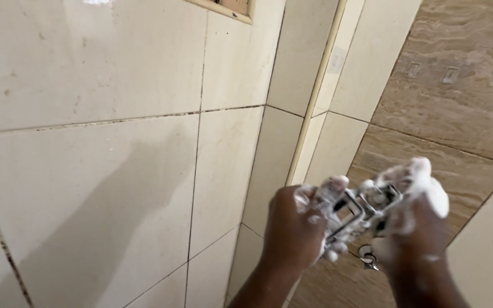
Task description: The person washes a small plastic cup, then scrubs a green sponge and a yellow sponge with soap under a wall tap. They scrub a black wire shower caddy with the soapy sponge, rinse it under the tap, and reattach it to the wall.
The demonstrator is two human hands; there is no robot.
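Closely, both hands (360, 222) grip soapy fixture (358, 214).

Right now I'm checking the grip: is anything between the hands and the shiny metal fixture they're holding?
Only soap foam. The left hand and the right hand both clasp the chrome fixture directly, with white lather coating the fingers and parts of the metal. Nothing else visible comes between them.
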